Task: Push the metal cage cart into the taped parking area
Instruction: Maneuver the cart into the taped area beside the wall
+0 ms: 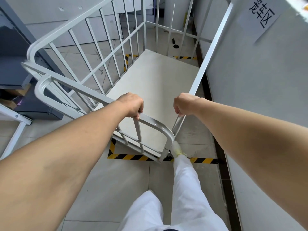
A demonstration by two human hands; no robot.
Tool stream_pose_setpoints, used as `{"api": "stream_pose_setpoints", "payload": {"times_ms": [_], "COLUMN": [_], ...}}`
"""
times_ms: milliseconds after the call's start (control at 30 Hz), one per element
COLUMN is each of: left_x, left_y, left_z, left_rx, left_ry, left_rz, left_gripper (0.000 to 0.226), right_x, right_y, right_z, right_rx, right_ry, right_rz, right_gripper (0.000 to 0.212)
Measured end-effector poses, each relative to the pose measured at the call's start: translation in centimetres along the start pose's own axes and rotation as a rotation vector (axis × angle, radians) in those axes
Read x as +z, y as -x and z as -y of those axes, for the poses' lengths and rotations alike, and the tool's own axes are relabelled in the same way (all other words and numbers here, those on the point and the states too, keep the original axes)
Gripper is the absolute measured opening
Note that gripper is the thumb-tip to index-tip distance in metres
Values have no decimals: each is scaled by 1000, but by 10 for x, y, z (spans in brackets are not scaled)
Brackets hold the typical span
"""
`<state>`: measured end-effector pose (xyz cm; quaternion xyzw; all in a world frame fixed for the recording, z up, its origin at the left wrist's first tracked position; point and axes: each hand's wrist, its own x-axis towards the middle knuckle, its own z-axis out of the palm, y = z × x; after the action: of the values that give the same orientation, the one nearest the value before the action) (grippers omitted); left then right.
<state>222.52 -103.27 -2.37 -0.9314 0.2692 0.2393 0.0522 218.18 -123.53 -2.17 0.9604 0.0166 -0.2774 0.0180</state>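
Right foot (176,148) beside cart's near corner, by the floor tape (133,157). Left hand (131,105) grips end rail, right hand (183,104) grips side rail. Cart (155,84) mostly inside the taped box, close along wall (258,80). Dark cabinet (10,47) left; black bits (175,46) on floor beyond; paper sign (261,15) on wall.

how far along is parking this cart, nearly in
Mostly done: the cage cart sits largely inside the striped tape. In hand: the left hand and right hand grip its rails. Left: its near corner overlaps the front tape line, so likely a last nudge.
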Motion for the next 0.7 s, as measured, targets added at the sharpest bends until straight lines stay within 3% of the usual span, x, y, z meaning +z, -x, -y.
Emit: {"api": "stream_pose_setpoints", "payload": {"times_ms": [300, 467, 700], "left_x": [-2, -1, -3], "left_y": [1, -3, -3], "left_z": [0, 2, 4], "left_rx": [-28, -39, -34], "left_ry": [-6, 19, 21], "left_rz": [-9, -18, -2], "left_gripper": [9, 31, 32], "right_x": [1, -1, 1], "right_y": [-1, -6, -4], "right_z": [4, 3, 4], "right_rx": [2, -12, -17], "right_ry": [20, 30, -9], "right_rz": [-38, -24, -25], "right_gripper": [21, 21, 24]}}
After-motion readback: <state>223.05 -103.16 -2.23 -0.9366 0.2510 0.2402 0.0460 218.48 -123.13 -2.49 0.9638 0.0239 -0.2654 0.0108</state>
